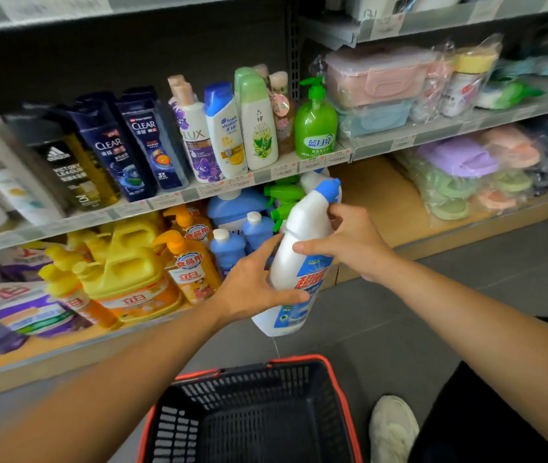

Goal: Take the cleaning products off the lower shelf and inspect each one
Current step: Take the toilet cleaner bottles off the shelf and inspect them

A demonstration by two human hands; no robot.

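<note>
Our left hand (254, 282) curls its fingers round the smooth white plastic bottle (304, 225) at its waist; our right hand (353, 242) wraps the narrow neck, fingertips just below the angled blue cap (327, 188).

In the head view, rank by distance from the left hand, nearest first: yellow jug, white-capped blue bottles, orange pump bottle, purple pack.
From the left hand, gripping the white bottle:
1. Blue bottles, right beside the hand, just left of it.
2. Orange pump bottle, next to the left.
3. Yellow jug, farther left.
4. Purple pack, far left end.
</note>
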